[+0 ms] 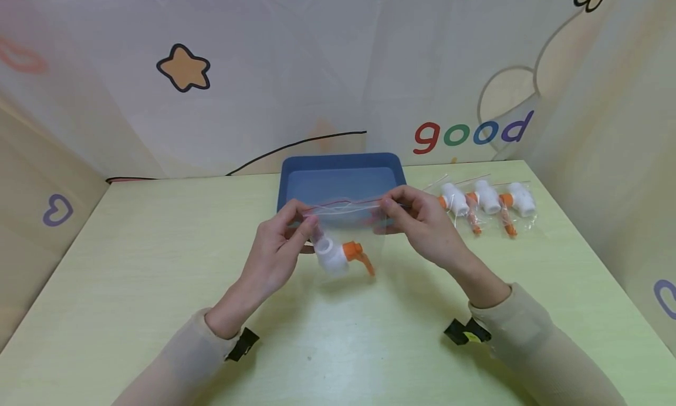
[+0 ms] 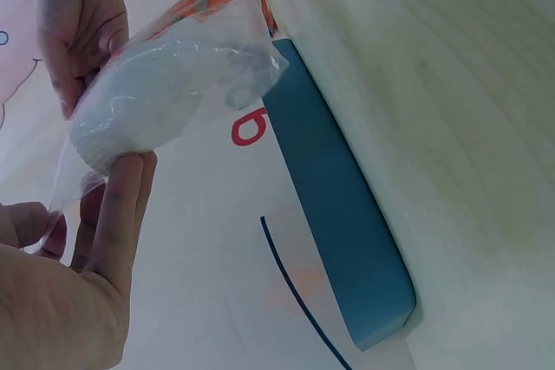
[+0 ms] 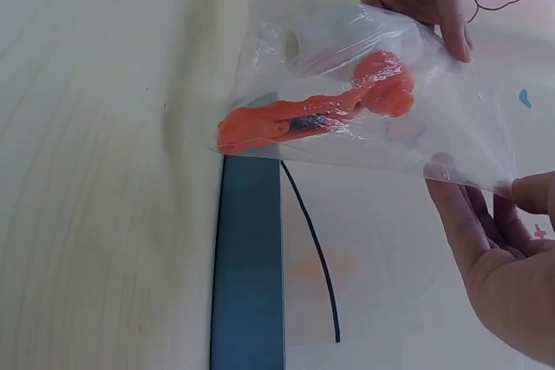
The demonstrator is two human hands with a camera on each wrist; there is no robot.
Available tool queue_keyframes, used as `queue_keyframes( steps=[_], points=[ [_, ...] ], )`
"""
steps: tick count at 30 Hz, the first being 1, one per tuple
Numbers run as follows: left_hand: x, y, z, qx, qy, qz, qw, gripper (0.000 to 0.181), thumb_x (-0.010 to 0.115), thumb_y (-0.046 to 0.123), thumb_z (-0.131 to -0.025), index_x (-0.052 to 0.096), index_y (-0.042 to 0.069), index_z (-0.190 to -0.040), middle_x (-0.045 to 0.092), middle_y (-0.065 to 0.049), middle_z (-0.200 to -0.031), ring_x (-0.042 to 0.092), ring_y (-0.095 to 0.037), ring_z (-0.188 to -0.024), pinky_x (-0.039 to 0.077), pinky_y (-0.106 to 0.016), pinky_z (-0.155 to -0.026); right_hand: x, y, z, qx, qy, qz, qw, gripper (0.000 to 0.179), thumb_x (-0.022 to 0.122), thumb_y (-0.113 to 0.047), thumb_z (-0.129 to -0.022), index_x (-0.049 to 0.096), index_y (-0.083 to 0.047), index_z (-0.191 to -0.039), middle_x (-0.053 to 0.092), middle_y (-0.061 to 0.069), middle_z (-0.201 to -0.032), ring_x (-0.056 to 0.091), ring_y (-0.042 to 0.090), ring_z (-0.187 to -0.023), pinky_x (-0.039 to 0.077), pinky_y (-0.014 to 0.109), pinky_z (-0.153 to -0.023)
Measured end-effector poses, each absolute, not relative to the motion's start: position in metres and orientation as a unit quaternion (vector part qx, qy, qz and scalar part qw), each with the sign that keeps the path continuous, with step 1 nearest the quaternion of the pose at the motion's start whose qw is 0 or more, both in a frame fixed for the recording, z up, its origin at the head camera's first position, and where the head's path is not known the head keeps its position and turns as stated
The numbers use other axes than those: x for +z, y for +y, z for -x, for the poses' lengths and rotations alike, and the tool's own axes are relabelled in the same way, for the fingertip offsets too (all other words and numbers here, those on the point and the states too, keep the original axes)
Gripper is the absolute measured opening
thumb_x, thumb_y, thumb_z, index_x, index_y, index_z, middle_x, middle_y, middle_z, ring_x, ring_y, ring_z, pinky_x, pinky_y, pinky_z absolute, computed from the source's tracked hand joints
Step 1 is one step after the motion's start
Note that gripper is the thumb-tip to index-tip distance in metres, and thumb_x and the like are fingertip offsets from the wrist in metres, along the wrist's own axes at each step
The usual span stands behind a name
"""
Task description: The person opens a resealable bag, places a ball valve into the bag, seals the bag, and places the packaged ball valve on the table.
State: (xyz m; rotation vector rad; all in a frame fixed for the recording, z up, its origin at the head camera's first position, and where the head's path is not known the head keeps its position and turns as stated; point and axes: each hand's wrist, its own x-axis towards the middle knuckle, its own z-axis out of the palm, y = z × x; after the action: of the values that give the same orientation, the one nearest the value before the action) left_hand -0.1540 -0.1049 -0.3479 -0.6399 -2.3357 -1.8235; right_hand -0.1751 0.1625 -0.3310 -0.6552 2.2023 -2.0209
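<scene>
Both hands hold a clear zip bag (image 1: 348, 218) up over the table, its red-edged mouth stretched between them. Inside hangs a white plastic ball valve (image 1: 333, 260) with an orange lever handle (image 1: 365, 262). My left hand (image 1: 274, 250) pinches the bag's left top corner between thumb and fingers; in the left wrist view its longer fingers reach under the white valve body (image 2: 143, 101). At the right top corner, my right hand (image 1: 426, 227) pinches the plastic. The right wrist view shows the orange handle (image 3: 295, 119) through the film, low in the bag.
Behind the hands a blue tray (image 1: 343, 159) stands at the table's back edge, partly covered by the bag. Three more bagged white valves (image 1: 487, 198) with orange handles lie in a row at the back right. A printed curtain (image 1: 317, 71) hangs behind the table (image 1: 158, 265).
</scene>
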Motion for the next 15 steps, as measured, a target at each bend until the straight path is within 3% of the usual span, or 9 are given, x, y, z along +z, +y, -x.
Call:
queue_keyframes(
  steps=[7,15],
  points=[
    [-0.3489,-0.1045,0.1536,-0.601,-0.771,0.201,0.061,0.012,0.059,0.016,-0.107,0.06,0.006,-0.103,0.067,-0.014,-0.096,0.074,-0.027,-0.085,0.062,-0.047,-0.07,-0.3323,0.1629,0.1749,-0.653,0.726,0.21,0.047,0.013,0.058,-0.001,-0.104,0.058,0.01,-0.111,0.066,0.022,-0.107,0.073,0.028,-0.091,0.059,0.046,-0.083],
    [-0.348,-0.1046,0.1546,-0.601,-0.771,0.204,0.048,0.014,0.057,0.019,-0.108,0.059,0.005,-0.105,0.067,-0.014,-0.097,0.072,-0.026,-0.084,0.062,-0.037,-0.07,-0.3324,0.1631,0.1732,-0.655,0.721,0.22,0.043,0.012,0.057,-0.003,-0.105,0.057,0.008,-0.11,0.067,0.022,-0.101,0.074,0.03,-0.091,0.06,0.044,-0.08]
  ],
)
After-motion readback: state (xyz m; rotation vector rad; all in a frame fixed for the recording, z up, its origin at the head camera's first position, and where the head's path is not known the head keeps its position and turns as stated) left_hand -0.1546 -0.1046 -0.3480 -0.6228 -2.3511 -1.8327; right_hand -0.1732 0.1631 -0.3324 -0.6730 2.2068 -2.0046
